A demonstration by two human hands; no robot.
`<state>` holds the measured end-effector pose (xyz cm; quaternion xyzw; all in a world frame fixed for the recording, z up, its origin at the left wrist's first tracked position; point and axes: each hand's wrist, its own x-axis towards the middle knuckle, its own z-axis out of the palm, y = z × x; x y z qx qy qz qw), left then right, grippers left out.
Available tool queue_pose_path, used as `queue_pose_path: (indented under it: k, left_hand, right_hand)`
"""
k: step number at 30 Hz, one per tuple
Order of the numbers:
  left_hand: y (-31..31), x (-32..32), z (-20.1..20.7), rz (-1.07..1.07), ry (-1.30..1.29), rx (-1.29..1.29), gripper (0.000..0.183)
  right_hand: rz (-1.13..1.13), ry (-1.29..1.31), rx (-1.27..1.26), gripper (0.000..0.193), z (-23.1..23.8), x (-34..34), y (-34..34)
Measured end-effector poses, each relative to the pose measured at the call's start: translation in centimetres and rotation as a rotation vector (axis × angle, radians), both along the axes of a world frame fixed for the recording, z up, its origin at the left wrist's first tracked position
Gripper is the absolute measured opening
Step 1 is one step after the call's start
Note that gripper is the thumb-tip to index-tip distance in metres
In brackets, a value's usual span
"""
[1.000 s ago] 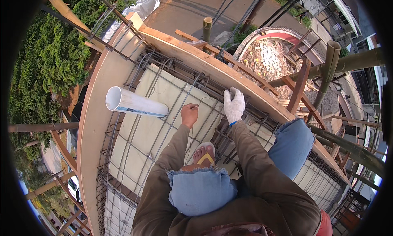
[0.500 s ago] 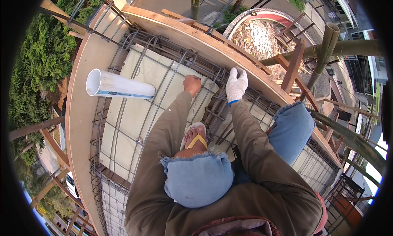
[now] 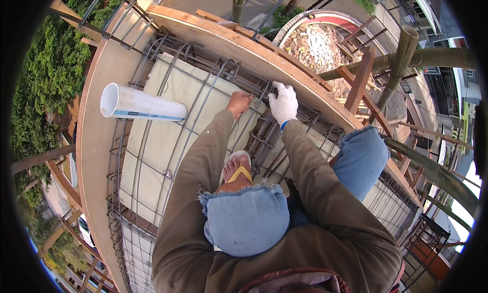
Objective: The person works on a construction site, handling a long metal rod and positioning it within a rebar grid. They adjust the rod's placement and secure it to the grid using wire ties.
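Left hand (image 3: 240,105) curled (grip on anything cannot be told); gloved right hand (image 3: 283,106), thumb parted from fingers, brought closer, so same rebar (image 3: 263,95) reached by both, beside formwork's (image 3: 218,41) far edge.

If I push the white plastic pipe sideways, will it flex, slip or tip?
The white plastic pipe is probably stiff, since it looks straight. Its hollow open end suggests it's light for its size. Its smooth, round wall may be slippery; tipping is uncertain, as I can't see whether it's fixed.
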<state>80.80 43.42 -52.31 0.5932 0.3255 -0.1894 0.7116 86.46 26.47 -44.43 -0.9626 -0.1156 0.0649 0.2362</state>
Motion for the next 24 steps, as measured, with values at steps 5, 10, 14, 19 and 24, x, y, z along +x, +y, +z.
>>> queue_pose_path:
  k: [5, 10, 14, 19, 24]
  left_hand:
    - [0.2, 0.1, 0.0, -0.042, -0.01, 0.015, 0.023]
    - [0.4, 0.0, -0.3, -0.074, -0.013, 0.041, 0.025]
    - [0.4, 0.0, 0.1, -0.076, -0.044, 0.064, 0.026]
    - [-0.2, 0.2, 1.6, 0.012, 0.035, -0.048, 0.019]
    - [-1.2, 2.0, 3.2, 0.083, 0.098, -0.137, 0.013]
  right_hand:
    - [0.097, -0.049, -0.058, 0.035, -0.4, 0.9, -0.2]
    - [0.126, -0.09, -0.005, 0.024, -1.5, 1.2, -0.6]
    - [0.169, -0.126, -0.017, 0.02, -2.0, 1.4, -0.6]
    - [0.204, -0.172, -0.03, 0.015, -2.7, 0.6, -0.4]
    - [0.161, -0.207, 0.042, 0.014, -3.6, -0.6, 0.3]
